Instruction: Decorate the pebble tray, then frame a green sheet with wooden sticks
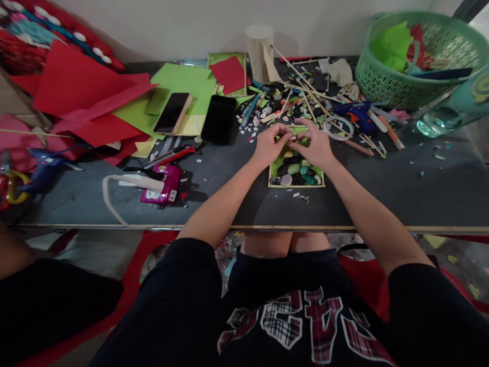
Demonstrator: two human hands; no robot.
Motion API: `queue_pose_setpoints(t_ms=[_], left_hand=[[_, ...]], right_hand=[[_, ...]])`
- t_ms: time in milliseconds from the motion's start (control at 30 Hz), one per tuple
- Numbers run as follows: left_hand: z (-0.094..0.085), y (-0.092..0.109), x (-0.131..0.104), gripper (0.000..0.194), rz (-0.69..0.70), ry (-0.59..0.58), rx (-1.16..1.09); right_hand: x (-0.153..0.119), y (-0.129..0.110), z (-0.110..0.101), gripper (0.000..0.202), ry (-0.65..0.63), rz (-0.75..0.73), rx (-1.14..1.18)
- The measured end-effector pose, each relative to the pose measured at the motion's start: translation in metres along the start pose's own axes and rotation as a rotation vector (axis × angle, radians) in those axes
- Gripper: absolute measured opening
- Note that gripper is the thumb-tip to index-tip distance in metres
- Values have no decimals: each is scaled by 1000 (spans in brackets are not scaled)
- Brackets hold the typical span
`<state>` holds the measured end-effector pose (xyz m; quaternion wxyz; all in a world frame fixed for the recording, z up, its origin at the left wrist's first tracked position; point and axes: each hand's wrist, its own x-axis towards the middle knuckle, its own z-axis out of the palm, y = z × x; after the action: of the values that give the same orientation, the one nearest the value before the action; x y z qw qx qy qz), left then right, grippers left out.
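Observation:
My left hand [272, 145] and my right hand [314, 145] meet over a shallow green tray [272, 173] with pale edges. The fingertips of both are pinched around something tiny, with a speck of red and white showing; its kind cannot be made out. Below the fingers, smooth pebbles [294, 168] in black, green, teal and pale purple fill the near part of the tray. My hands cover its far part. A few paper scraps [296, 194] lie just in front of the tray.
Loose pebbles and sticks [301, 97] lie behind my hands. A clear tape roll [338, 128], a blue glue gun [355, 113] and a green basket [405, 84] stand right. Leftward are two phones [219, 118], red paper [87, 86] and a purple power strip [168, 186]. Another person's sleeve [57, 300] shows lower left.

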<state>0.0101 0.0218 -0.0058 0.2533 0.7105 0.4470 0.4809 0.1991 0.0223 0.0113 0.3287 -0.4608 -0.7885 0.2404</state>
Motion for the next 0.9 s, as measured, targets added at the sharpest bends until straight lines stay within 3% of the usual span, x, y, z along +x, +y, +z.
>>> queue_pose_setpoints(t_ms=[233,500,900], left_hand=[[-5,5,0,39,13,-44,-8],[-2,7,-2,41,-7,-14,-35],[3,-4,-1,25,-67,1,-167]], right_hand=[[0,4,0,82,113,-12,-29],[-3,-2,-4,72,137,-118,-136],[-3,-2,-1,60,189,-199,-134]])
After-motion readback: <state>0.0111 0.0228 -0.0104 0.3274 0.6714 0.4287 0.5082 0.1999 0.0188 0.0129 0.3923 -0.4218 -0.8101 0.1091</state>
